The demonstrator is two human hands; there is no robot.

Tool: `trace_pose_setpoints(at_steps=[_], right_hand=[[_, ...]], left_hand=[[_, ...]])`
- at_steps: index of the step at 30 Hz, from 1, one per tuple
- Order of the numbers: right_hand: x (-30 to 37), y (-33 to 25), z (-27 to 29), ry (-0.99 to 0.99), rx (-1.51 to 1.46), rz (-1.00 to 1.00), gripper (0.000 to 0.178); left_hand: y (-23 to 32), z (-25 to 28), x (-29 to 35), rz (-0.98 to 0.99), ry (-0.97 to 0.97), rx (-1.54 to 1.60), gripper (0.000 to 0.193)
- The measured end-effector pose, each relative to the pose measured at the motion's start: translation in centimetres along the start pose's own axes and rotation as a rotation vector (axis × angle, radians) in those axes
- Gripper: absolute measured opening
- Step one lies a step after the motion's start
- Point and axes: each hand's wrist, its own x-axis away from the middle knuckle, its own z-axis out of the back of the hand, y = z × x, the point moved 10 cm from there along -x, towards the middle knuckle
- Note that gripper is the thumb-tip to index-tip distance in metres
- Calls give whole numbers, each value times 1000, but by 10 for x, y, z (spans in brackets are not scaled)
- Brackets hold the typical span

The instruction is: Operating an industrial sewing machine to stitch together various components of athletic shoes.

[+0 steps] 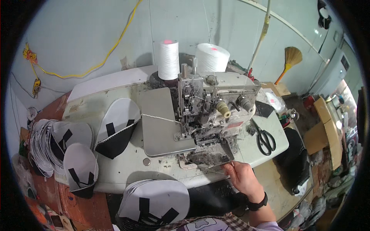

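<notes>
My right hand (243, 179), with a dark band on its wrist, reaches up to the front of a lint-covered overlock sewing machine (217, 104). Its fingers are closed at the right corner of the machine's low front cover (208, 158), which looks swung down. Grey lint coats the opened parts behind it. My left hand does not show. Left of the needle area, a smooth metal plate (160, 119) carries a white thread chain (160, 117) that runs to a white and black fabric piece (118, 121) lying on the table.
Black scissors (265, 140) lie right of the machine. Two white thread cones (168, 61) (213, 57) stand behind it. Stacked fabric pieces (42, 144) sit at the left, another single piece (80, 165) beside them, and a further stack (162, 198) below the table's front edge.
</notes>
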Motion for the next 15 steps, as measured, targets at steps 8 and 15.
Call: trace_pose_setpoints(at_steps=[8, 15], right_hand=[[-31, -36, 30, 250, 6, 168, 19], [-42, -51, 41, 310, 22, 319, 31]], left_hand=[[45, -10, -25, -123, -42, -6, 18], [103, -10, -58, -281, -82, -26, 18]])
